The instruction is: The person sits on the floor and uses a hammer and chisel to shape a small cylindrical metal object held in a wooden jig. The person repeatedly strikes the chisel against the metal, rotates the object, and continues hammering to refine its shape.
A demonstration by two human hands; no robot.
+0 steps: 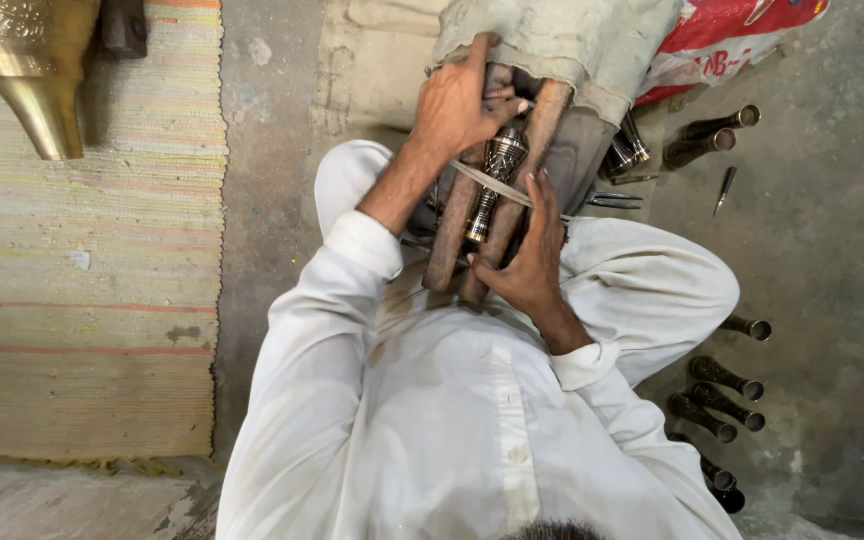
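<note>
An engraved brass tube (497, 170) lies clamped between two worn wooden bars (449, 235) that rest in my lap and lean up against a cloth-covered block (572, 40). A pale strap (480, 180) crosses the tube and the bars. My left hand (457, 100) is closed over the upper ends of the bars, thumb beside the tube's top. My right hand (532, 262) grips the lower ends of the bars, its fingers reaching up along the right bar to the strap.
A large brass vessel (32, 70) stands on a striped woven mat (82, 250) at the left. Several dark metal tubes (727, 385) lie on the concrete floor at the right, more (712, 130) near a red and white sack (732, 35). Tweezers (612, 200) and a small pointed tool (724, 188) lie close by.
</note>
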